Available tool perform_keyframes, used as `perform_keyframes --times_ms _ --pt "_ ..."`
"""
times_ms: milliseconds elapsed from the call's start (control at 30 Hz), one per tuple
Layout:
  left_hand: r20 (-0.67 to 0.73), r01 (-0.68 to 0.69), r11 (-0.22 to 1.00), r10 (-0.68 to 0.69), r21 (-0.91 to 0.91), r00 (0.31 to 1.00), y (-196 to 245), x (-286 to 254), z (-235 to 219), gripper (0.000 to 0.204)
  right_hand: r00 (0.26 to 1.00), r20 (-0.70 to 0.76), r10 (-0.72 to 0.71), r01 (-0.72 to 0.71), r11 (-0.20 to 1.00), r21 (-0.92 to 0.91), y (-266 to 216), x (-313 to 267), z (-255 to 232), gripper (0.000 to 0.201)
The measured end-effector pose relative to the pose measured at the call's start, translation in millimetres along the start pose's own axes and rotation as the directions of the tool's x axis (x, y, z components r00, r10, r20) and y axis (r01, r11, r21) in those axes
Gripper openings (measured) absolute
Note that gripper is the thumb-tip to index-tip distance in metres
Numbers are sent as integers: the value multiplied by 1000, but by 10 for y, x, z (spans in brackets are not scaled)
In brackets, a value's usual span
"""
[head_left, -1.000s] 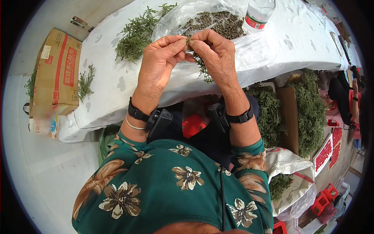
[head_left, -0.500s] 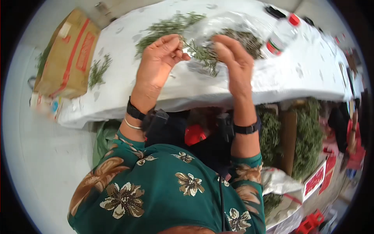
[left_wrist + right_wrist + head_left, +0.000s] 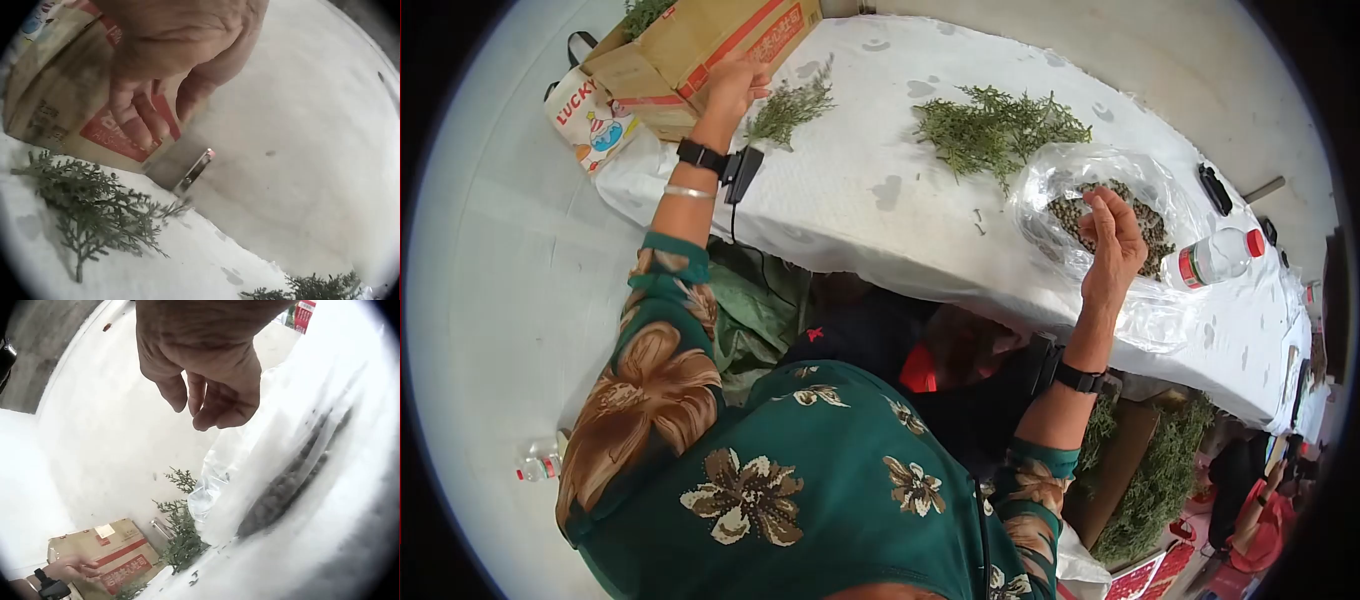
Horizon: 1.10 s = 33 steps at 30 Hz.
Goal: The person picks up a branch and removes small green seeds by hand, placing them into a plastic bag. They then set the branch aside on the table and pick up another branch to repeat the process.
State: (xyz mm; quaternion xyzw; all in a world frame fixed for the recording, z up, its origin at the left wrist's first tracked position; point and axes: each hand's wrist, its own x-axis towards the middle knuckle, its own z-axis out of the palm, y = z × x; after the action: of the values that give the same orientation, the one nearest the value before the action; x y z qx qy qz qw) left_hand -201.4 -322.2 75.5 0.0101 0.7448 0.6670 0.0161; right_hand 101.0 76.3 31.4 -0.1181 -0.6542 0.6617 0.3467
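Observation:
My left hand (image 3: 735,85) is over the front of a cardboard box (image 3: 700,60), fingers loosely bent with gaps between them and nothing held. Beside it on the white cloth lies a green cypress-like sprig (image 3: 94,206). My right hand (image 3: 1115,240) hovers over a clear plastic bag (image 3: 1040,190) of small round brown seeds (image 3: 1155,235). In the right wrist view its fingers (image 3: 234,412) curve loosely downward, and nothing shows between them and the thumb. A larger heap of sprigs (image 3: 1000,135) lies on the table left of the bag.
A clear bottle with a red cap (image 3: 1215,258) lies right of the bag. More greenery (image 3: 645,15) shows inside the box, and a printed bag (image 3: 590,120) hangs by the table's left end. Greenery (image 3: 1165,480) fills a container below the table at right.
My left hand has swung left from the middle of the table to the box, and the sprig it pinched is out of it. The right hand stays by the seed bag. The head view has turned left.

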Motion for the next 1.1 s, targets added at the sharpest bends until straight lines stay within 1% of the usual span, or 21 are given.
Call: perform_keyframes --times_ms 33,100,133,200,267,300,367,400,433,500,533,633,667,733,767,833,867,900,1000,1033,1100 --pt "-47 -127 992 128 24 991 32 -120 93 30 1000 -10 2 -2 1000 -13 13 0 5 20" --pt "-114 -362 930 368 70 923 100 -455 412 33 1000 -26 -5 5 1000 1 17 -18 8 20" --pt "-91 -355 934 358 45 929 143 -630 593 33 999 -38 -14 14 1000 3 5 -15 -19 19" --pt "269 -435 888 387 148 882 254 -1007 939 29 999 -50 -23 22 999 -31 -19 -4 -56 19" --pt "454 -565 789 423 242 784 280 -1320 1319 23 1000 -26 -17 16 999 -34 -15 -31 -59 18" --pt "468 -568 789 421 233 777 261 -1394 1492 23 999 -42 -16 14 999 -41 -11 -45 -70 18" --pt "650 -655 726 397 209 648 208 -1481 1794 24 1000 -28 -5 5 1000 -20 0 -48 -84 18" --pt "662 -664 721 401 200 634 197 -1501 1930 24 1000 -23 -4 4 1000 -8 0 -50 -93 18" --pt "627 -789 576 537 216 564 193 -1514 2066 26 999 -41 -12 11 1000 -8 -11 -66 -105 18" --pt "552 -938 228 761 262 340 228 -1512 2327 28 999 -32 -18 16 999 -51 -40 -97 -134 18" --pt "556 -945 216 766 247 321 280 -1486 2447 28 999 -26 -21 20 997 -72 -53 -88 -140 18" --pt "621 -962 53 754 267 214 413 -1323 2772 33 998 -55 -43 37 994 -100 -69 -83 -124 17" --pt "627 -965 49 751 259 207 419 -1246 2882 33 997 -59 -46 39 993 -115 -71 -93 -121 16" --pt "622 -911 -88 757 402 201 418 -1009 3145 33 996 -69 -55 45 990 -135 -75 -86 -110 16" --pt "628 -915 -96 755 392 189 406 -855 3264 33 996 -68 -62 51 986 -156 -80 -78 -105 15" --pt "723 -844 172 447 508 527 310 -476 3442 34 994 -77 -73 58 983 -177 -98 -62 -108 15" --pt "725 -762 276 241 586 645 253 -374 3476 35 994 -76 -73 57 981 -186 -113 -59 -111 15" --pt "730 -766 273 241 582 640 204 -355 3478 35 995 -74 -71 55 979 -196 -125 -58 -117 14" --pt "761 -761 440 225 477 608 65 -337 3410 40 992 -91 -90 72 980 -185 -134 -34 -120 13" --pt "763 -759 440 218 480 609 82 -382 3353 40 989 -103 -110 92 982 -166 -128 -33 -112 11" --pt "654 -784 546 482 296 583 165 -437 3252 39 984 -120 -129 111 983 -146 -124 -37 -96 10"
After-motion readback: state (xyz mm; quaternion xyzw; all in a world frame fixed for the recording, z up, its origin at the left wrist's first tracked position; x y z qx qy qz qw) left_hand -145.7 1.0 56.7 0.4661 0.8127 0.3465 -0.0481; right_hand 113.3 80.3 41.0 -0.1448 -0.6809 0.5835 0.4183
